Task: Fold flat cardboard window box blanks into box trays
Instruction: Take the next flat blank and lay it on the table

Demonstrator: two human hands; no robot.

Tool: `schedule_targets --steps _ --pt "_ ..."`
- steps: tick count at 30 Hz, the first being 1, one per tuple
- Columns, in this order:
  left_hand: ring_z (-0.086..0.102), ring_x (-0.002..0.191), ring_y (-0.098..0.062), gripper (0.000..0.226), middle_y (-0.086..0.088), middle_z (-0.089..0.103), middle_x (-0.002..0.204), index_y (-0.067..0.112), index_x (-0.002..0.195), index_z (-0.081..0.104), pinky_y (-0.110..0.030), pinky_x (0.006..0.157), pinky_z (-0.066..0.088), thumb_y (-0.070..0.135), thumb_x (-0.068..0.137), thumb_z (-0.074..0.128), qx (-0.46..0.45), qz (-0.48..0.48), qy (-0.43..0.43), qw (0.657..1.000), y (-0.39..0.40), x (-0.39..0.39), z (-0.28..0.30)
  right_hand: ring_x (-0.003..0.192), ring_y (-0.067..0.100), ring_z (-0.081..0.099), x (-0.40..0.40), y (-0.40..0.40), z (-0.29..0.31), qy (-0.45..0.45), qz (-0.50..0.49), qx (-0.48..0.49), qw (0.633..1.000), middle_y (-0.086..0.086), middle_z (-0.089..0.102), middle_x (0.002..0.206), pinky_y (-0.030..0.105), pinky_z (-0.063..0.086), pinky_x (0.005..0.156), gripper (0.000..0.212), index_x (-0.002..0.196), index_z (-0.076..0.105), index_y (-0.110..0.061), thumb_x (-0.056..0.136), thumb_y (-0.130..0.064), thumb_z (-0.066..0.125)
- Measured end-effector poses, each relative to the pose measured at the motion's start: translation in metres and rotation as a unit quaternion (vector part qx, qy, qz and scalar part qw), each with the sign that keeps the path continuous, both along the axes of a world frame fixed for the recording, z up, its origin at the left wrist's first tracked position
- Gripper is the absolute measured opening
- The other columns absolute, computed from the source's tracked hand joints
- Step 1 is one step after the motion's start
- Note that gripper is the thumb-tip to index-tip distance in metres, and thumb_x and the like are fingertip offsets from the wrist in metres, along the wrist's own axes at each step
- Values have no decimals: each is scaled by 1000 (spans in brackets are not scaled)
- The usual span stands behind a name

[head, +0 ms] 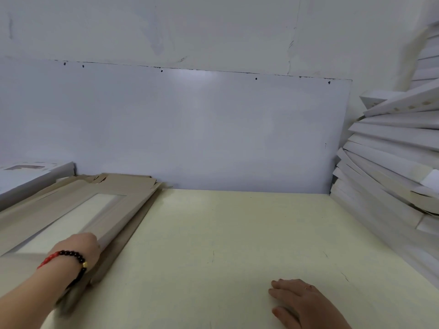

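Observation:
A stack of flat tan cardboard window box blanks (123, 205) lies along the left side of the pale table (213, 245), its top blank showing a long rectangular window. My left hand (80, 248), with a bead bracelet at the wrist, grips the near right edge of the top blank, which is lifted slightly off the pile. My right hand (301, 302) rests flat on the table at the lower right, fingers spread, holding nothing.
A tall, leaning pile of folded white box trays (392, 162) fills the right edge. A white board (213, 129) stands against the wall behind the table. Another white box (31, 174) sits at the far left behind the blanks.

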State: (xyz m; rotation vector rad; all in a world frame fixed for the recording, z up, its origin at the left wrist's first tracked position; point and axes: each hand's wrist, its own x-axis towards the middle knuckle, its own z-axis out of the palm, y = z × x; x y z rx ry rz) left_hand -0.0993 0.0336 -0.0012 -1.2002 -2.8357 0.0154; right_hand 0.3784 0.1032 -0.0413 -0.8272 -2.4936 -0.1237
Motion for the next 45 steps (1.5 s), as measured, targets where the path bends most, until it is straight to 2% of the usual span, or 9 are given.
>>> schedule_targets --steps 3,8,13,17,22,25,28,36,45 --pt "57 73 -11 20 4 57 80 18 81 54 -23 66 42 28 96 46 17 36 -17 999 -1 -7 2 86 -6 68 0 3 -3 19 4 -2 1000 -24 71 94 16 55 64 48 81 78 -35 37 -39 98" --pt "56 74 -12 10 3 56 83 19 91 57 -22 63 42 27 92 52 13 32 -9 999 0 -5 -4 87 -7 67 1 5 -9 25 4 1 1000 -25 70 94 14 54 65 48 82 78 -36 38 -39 97" --pt "58 99 -16 28 -1 59 114 16 120 57 -23 84 46 20 96 44 -59 21 -16 998 5 5 9 90 -7 66 3 8 -14 28 2 -3 1000 -25 70 96 16 55 67 47 84 78 -35 41 -38 97" --pt "46 131 -16 43 -6 46 143 10 142 42 -23 105 37 16 100 43 -158 28 27 987 17 -1 53 91 -6 66 4 10 -15 29 5 -3 1000 -24 71 97 17 56 67 47 85 78 -35 42 -39 97" --pt "59 92 -16 19 -2 64 98 4 89 60 -21 89 49 7 98 43 -134 29 67 988 22 0 99 89 -5 67 4 10 -14 27 9 5 1000 -23 71 95 17 56 67 46 83 78 -35 41 -39 97" --pt "53 70 -15 30 0 58 85 10 119 57 -24 66 49 5 94 44 -47 12 85 995 29 12 123 87 -4 68 4 10 -14 32 12 7 999 -22 72 94 18 56 65 46 82 79 -34 40 -39 97" --pt "52 77 -19 27 -2 50 84 10 113 58 -27 70 45 6 93 40 -22 -7 127 992 35 29 131 87 -4 68 4 10 -13 27 11 8 1000 -22 72 95 17 56 65 46 82 78 -34 41 -38 97" --pt "61 109 -21 38 -2 62 122 23 125 58 -32 88 48 15 98 34 -11 -100 105 989 38 105 72 86 -5 67 4 8 -13 46 10 -2 999 -21 72 94 18 56 65 45 82 79 -33 41 -33 98" --pt "58 114 -27 32 -7 58 125 16 127 43 -36 88 46 11 97 32 -63 -214 67 972 14 179 15 84 -4 68 5 7 -10 44 18 -16 999 -19 73 92 17 56 63 46 80 79 -32 38 -32 98"
